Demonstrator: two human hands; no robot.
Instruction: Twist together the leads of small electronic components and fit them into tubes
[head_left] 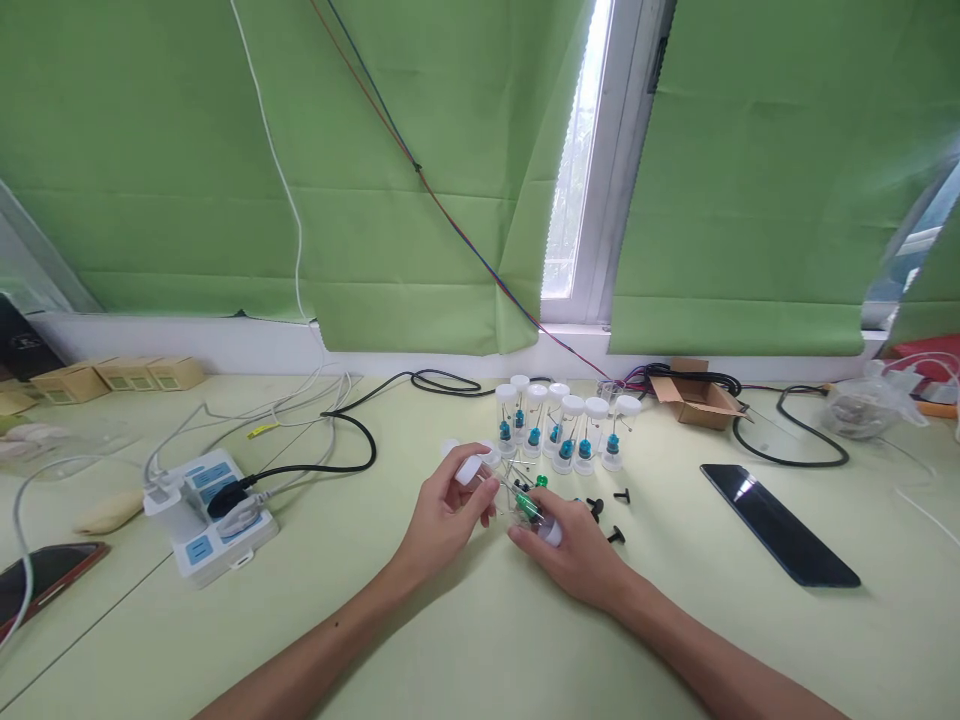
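Both of my hands meet over the middle of the table around a clear tube with a green piece inside, tilted down to the right. My left hand pinches it near the white cap at its upper left end. Wrapped about the lower end, near a white end piece, is my right hand. Behind them several clear tubes with white caps stand upright, with blue pieces and thin metal wires inside. Loose green parts and small black parts lie beside my right hand.
At left sits a white-and-blue power strip with plugs and cables. A black phone lies at right. Farther back are an open cardboard box, a black cable and small tan boxes. Another phone is at the left edge.
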